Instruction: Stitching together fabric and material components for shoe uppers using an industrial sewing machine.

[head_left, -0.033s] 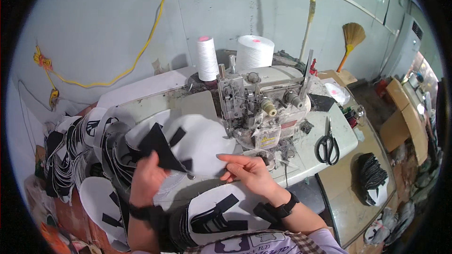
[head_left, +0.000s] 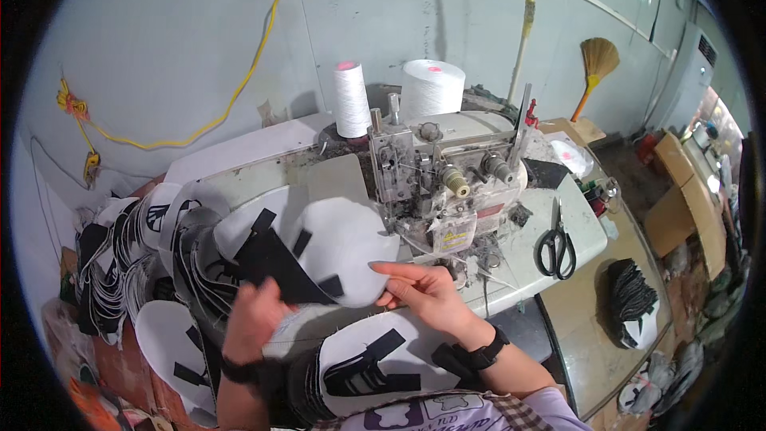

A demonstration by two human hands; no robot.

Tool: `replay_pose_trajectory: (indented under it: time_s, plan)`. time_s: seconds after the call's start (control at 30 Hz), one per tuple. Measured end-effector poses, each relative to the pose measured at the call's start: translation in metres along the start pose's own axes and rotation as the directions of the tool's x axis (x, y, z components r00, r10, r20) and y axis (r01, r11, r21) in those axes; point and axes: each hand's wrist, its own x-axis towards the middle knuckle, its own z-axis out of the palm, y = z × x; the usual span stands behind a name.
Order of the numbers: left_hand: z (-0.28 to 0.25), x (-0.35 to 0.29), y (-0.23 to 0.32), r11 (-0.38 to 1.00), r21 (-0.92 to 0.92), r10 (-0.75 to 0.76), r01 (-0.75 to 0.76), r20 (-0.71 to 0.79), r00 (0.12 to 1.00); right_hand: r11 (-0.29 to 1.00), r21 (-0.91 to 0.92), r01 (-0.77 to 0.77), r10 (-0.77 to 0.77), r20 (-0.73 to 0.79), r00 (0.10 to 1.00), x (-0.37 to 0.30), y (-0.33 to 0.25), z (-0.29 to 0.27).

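A rounded white fabric piece (head_left: 343, 231) with black strips lies over the machine bed, left of the sewing machine's head. My right hand (head_left: 431, 295) pinches its near right edge between thumb and fingers. My left hand (head_left: 257, 315), blurred by motion, has curled fingers at the near edge of a black panel (head_left: 275, 267) that overlaps the white piece. The sewing machine (head_left: 455, 183) is grey and dusty, and its needle area is hidden. Close in front of me, below my hands, rests a stack of similar white and black pieces (head_left: 363, 351).
More stacked pieces (head_left: 120, 271) crowd the left side. Black-handled scissors (head_left: 556, 251) lie on the machine table's right. Behind stand a thread cone (head_left: 349, 100) and a wide thread spool (head_left: 433, 88). A black bundle (head_left: 630, 295) and an open cardboard box (head_left: 678, 207) are at right.
The black panel has shifted down and to the right, with my left hand moving slightly down beside it. The white piece has turned a little. My right hand stays nearly in place.
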Motion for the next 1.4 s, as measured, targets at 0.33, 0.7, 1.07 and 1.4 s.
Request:
replay_pose_trajectory:
  time_s: [0.33,0.7,1.07,1.4]
  plan:
    - [0.041,-0.033,0.012,0.967,0.185,0.135,-0.177,0.222,0.966,0.746,-0.565,0.353,-0.414,0.023,0.910,-0.029,-0.016,-0.006]
    - [0.055,-0.011,0.025,0.821,-0.570,0.079,0.029,0.163,0.983,0.471,-0.793,0.386,-0.479,0.138,0.867,-0.034,-0.013,0.015]
    - [0.046,0.035,0.025,0.982,-0.160,0.096,-0.097,-0.018,0.995,0.273,-0.863,0.426,-0.624,0.178,0.761,-0.016,0.008,-0.013]
    - [0.007,0.058,0.043,0.943,-0.328,0.032,-0.056,-0.078,0.996,0.202,-0.906,0.372,-0.574,0.198,0.795,-0.003,-0.003,-0.005]
